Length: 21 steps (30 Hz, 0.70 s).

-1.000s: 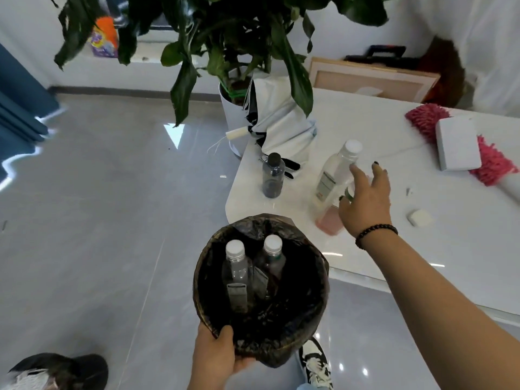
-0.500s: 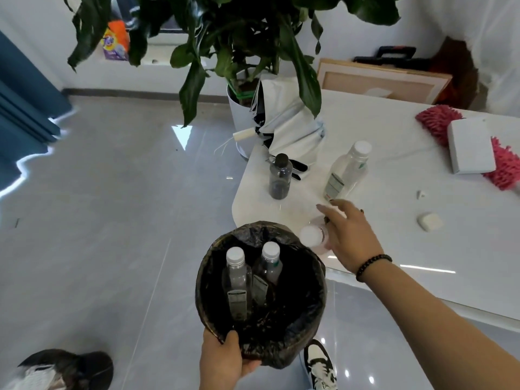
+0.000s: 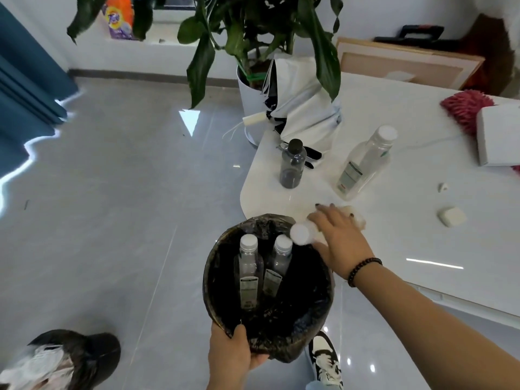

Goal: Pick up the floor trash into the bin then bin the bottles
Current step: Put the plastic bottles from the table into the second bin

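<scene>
Fingers of the right hand (image 3: 342, 237) curl round a white-capped bottle (image 3: 302, 234) tipped over the bin (image 3: 320, 302) rim; left hand (image 3: 235, 357) grips the bin's near edge; two bottles (image 3: 264, 270) stand inside.

Both hands (image 3: 342, 239) (image 3: 233, 354) curled, right arm outstretched.

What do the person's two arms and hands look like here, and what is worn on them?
Both forearms are bare, with no sleeves in view. The right hand has dark polish on its fingernails, and a bracelet of dark round beads sits on its wrist. The left hand shows no ring, watch or bracelet; its nails cannot be seen well.
</scene>
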Available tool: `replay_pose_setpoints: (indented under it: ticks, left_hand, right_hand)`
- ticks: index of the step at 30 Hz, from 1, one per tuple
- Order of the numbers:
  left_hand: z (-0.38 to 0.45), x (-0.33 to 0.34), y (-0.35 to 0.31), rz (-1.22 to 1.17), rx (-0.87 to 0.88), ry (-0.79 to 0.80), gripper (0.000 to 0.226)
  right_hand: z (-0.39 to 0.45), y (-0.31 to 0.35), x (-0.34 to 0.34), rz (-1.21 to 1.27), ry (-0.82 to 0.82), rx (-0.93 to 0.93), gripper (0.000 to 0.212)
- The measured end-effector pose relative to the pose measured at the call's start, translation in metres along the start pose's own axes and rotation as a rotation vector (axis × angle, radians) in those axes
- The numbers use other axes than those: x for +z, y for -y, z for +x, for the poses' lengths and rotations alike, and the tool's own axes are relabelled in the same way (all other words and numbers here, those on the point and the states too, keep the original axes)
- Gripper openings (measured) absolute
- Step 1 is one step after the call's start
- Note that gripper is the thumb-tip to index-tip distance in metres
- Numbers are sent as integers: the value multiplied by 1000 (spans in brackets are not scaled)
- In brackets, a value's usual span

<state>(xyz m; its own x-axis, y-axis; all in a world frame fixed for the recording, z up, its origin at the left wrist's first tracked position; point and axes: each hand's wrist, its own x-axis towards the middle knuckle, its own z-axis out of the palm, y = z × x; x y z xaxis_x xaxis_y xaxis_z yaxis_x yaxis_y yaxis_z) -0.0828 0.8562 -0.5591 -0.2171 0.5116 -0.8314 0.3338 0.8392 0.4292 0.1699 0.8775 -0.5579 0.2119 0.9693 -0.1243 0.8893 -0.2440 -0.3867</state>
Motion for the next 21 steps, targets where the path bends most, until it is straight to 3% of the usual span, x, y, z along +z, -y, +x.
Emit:
replay_pose_setpoints:
  ticks: [3, 5, 9, 11, 15, 21]
  left_hand:
    - [-1, -2, -2, -20, 11, 12, 30]
    - [0, -4, -4, -30, 7, 20, 29]
    - [5, -9, -1, 9, 18, 19, 33]
    - [7, -15, 1, 11, 22, 24, 37]
    - [8, -35, 5, 26, 36, -12, 39]
    - [5, -67, 8, 22, 95, -48, 38]
  right_hand:
    - [-13, 9, -30, 270, -308, 73, 49]
    - [-32, 30, -55, 386, -468, 6, 48]
    - [-67, 81, -82, 486, -572, -140, 52]
    - [-72, 99, -79, 578, -488, -122, 52]
    - [-69, 113, -47, 729, -133, 93, 49]
    - [-62, 123, 11, 506, 249, 161, 35]
